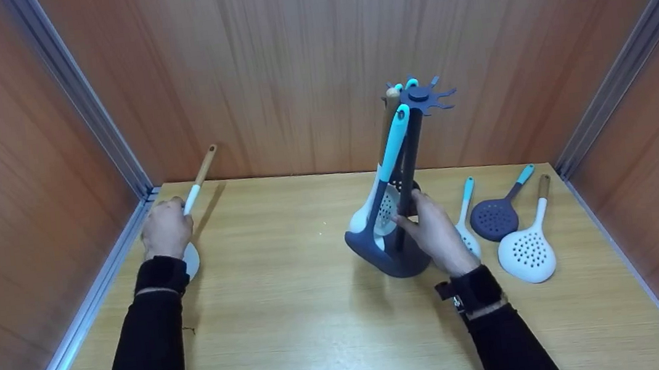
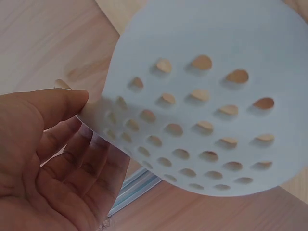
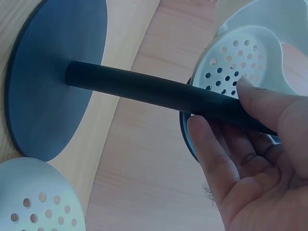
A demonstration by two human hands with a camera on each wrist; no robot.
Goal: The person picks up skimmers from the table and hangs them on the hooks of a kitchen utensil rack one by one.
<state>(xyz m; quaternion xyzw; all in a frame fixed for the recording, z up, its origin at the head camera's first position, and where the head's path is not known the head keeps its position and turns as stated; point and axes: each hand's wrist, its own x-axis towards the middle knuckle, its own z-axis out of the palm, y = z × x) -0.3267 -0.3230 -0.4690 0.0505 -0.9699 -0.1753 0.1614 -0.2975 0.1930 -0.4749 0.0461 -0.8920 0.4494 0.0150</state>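
Note:
My left hand pinches a white skimmer at its neck, thumb on one side and fingers behind. Its wooden-ended handle points up and away, and in the left wrist view the holed head fills much of the picture. On the right side, my right hand grips the dark post of a utensil stand, whose round base shows in the right wrist view. From its spoked top hang several utensils, among them a dark ladle with a turquoise handle and a white slotted spoon.
Right of the stand lie a small white slotted spoon, a dark skimmer with a turquoise handle end, and a white skimmer with a wooden handle end. Wood-patterned panels with metal edges enclose the table on three sides.

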